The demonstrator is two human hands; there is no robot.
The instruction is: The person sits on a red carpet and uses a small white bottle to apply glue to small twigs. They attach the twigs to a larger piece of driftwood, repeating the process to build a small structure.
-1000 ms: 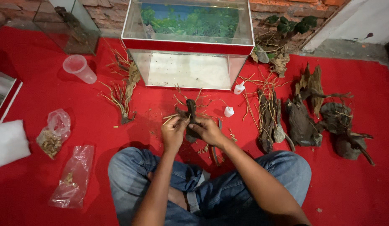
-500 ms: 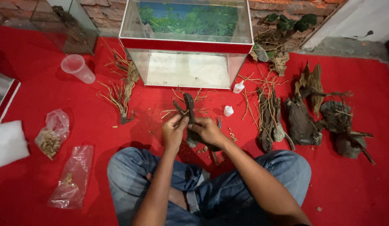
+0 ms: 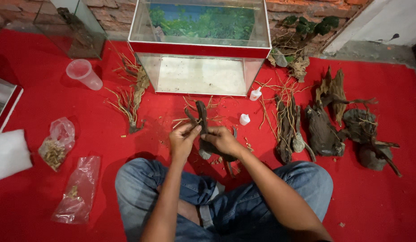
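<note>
Head view: glass tank (image 3: 200,49) stands on the red floor covering (image 3: 378,197), beyond the hands. Driftwood piece (image 3: 202,123) upright, long axis pointing toward the tank. Right hand (image 3: 222,140) grips its base; left hand (image 3: 183,141) pinches the stem just above.

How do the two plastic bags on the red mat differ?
The upper bag is bunched up and holds a clump of tan bits; the lower bag lies flat, stretched out and nearly empty. The upper one sits nearer the white pad. Both are clear plastic, away from both hands.
</note>
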